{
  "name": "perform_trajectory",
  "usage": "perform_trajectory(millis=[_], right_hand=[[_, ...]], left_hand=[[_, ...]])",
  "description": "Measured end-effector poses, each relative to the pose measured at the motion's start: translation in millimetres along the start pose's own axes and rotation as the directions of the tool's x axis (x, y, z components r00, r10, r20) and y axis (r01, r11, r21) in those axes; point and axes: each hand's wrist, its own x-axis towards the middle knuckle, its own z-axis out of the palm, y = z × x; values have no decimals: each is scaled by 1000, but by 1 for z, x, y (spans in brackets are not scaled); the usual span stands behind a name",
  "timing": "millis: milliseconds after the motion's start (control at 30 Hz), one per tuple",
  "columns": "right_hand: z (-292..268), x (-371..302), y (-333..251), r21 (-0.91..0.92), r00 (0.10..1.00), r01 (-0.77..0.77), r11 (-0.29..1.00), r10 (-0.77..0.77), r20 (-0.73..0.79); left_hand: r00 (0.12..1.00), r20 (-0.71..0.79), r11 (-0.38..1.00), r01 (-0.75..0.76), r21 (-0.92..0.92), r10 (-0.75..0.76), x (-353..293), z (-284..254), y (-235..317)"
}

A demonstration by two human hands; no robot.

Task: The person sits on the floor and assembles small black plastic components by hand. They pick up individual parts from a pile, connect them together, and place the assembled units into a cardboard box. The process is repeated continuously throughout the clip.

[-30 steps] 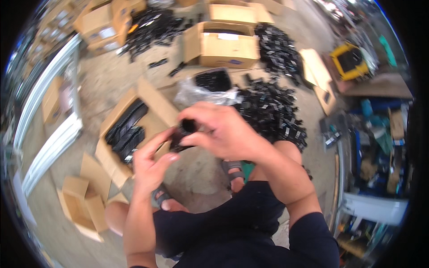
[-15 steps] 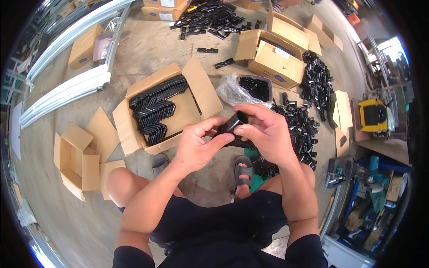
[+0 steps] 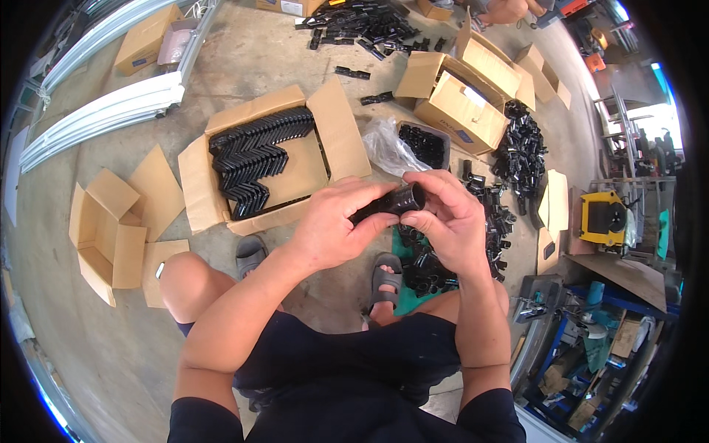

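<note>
A short black tubular fitting is held between my two hands, its open round end facing up and to the right. My left hand grips its left part, with thumb below and fingers above. My right hand pinches the right end between thumb and fingers. Parts of the fitting are hidden behind my fingers. Just beyond my left hand stands an open cardboard box, in which black angled pieces lie in nested rows. Loose black fittings are heaped below and beside my right hand, partly on a green sheet.
A grey bin of small black parts has clear plastic beside it. Another open carton and a pile of black fittings stand behind. Empty cartons sit at left, near white metal profiles. Someone's hand shows at top right.
Both hands have shifted slightly right with the fitting, which now lies flatter, its open end turned more to the right. The view has also shifted, and another person's hand has come in at the top.
</note>
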Motion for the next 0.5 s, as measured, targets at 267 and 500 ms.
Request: perform_trajectory(millis=[267, 500], right_hand=[[6, -2, 1, -112, 976, 214, 970, -218, -27], [1, -2, -4, -151, 965, 247, 957, -257, -52]], left_hand=[[1000, -11, 992, -15, -123, 14, 3, -2, 6], [1000, -22, 988, 6, -154, -9, 3, 2, 8]])
